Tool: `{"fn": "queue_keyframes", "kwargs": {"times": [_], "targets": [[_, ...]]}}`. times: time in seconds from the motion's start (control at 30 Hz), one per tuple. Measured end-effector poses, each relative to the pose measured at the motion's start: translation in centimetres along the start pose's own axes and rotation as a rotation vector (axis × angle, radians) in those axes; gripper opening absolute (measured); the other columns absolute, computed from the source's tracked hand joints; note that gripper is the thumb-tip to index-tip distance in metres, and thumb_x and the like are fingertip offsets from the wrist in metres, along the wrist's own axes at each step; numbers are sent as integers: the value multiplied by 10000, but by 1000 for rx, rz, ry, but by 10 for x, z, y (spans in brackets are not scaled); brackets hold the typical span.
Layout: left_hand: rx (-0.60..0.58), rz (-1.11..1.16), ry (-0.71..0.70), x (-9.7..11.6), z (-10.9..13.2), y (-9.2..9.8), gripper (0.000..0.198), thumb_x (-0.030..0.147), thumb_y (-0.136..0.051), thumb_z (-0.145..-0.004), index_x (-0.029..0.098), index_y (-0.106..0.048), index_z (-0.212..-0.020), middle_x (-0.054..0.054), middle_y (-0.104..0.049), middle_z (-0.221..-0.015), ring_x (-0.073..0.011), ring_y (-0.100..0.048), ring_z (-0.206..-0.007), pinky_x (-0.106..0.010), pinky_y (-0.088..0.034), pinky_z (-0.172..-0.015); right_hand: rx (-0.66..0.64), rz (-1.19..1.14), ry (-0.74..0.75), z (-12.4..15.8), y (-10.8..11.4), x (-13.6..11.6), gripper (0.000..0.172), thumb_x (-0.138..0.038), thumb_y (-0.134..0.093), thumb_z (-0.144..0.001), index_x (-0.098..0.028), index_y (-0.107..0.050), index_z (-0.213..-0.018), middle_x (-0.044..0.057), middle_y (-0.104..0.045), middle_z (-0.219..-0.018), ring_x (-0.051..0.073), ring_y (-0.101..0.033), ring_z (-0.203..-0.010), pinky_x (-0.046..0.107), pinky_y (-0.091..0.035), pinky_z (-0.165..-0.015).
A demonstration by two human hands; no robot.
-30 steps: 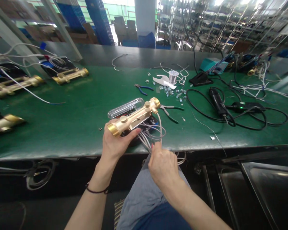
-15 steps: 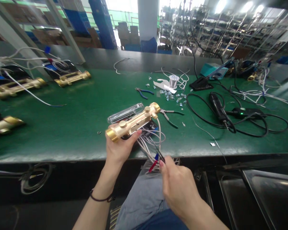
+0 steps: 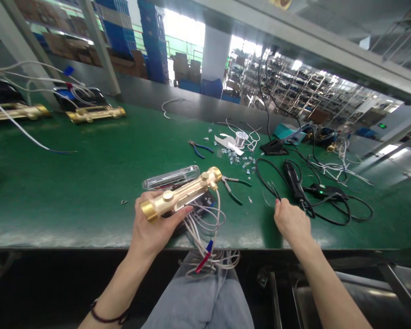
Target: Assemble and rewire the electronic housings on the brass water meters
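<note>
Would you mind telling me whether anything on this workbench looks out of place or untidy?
Yes: small metal clips lie scattered across the green mat beside the solder spool, and the wires from the brass pipe dangle loosely over the bench edge.

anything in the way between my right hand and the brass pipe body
Yes: the white wires hanging from the brass pipe body lie across the direct line from the right hand. The green-handled pliers lie on the bench near that line, just past the body's end. The left hand holds the body from the other side.
</note>
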State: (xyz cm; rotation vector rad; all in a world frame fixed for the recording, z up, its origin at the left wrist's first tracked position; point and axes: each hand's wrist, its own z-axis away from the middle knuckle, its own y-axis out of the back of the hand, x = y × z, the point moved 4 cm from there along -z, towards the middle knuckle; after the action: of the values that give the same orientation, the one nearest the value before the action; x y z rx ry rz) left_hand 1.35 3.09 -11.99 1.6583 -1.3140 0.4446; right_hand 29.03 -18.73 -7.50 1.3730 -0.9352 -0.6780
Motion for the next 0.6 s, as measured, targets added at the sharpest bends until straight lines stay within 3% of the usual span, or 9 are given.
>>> {"fn": "queue_keyframes", "kwargs": {"times": [0.13,0.27,0.33,0.4,0.47,0.6], "targets": [[6,-25,-16,4,1,2,533,572,-748,-637,221,-514,-962,-51,-594,-985,-266,-561,-960,-421,-479,-830,86,16,20,-16,4,7,371,-314,-340,-985,-85,-618,-892,183,-640,-752,319,-667,-738,411,-481,-665],[10,-10,-7,11,4,6,536,524,-771,-638,215,-516,-993,-48,-567,-994,-253,-556,-969,-408,-482,-835,261,-38,123,-3,31,-14,292,-312,-412,-967,-74,-578,-1006,215,-609,-961,309,-623,-879,402,-483,-705],[1,20,9,13,5,7,540,507,-786,-631,215,-511,-991,-40,-559,-988,-243,-557,-968,-393,-484,-830,376,-180,327,22,53,-42,195,-306,-456,-965,-147,-562,-1001,122,-596,-1001,224,-585,-942,327,-471,-801],[1,37,22,15,6,8,549,502,-799,-619,214,-513,-989,-35,-557,-982,-241,-555,-969,-388,-482,-831,593,-576,735,60,79,-76,109,-246,-487,-954,-170,-565,-953,71,-587,-909,186,-563,-867,298,-464,-793],[-1,60,29,17,6,10,554,495,-806,-615,212,-515,-991,-36,-553,-980,-243,-549,-971,-392,-477,-831,588,-692,999,89,90,-109,72,-180,-516,-937,-182,-580,-969,53,-571,-899,178,-536,-843,290,-454,-770],[-26,93,48,19,8,11,520,438,-818,-624,215,-515,-982,-39,-552,-970,-243,-542,-962,-386,-480,-806,511,-593,1095,104,83,-158,133,-152,-505,-926,-153,-572,-811,69,-549,-828,218,-498,-803,344,-441,-728]]}}
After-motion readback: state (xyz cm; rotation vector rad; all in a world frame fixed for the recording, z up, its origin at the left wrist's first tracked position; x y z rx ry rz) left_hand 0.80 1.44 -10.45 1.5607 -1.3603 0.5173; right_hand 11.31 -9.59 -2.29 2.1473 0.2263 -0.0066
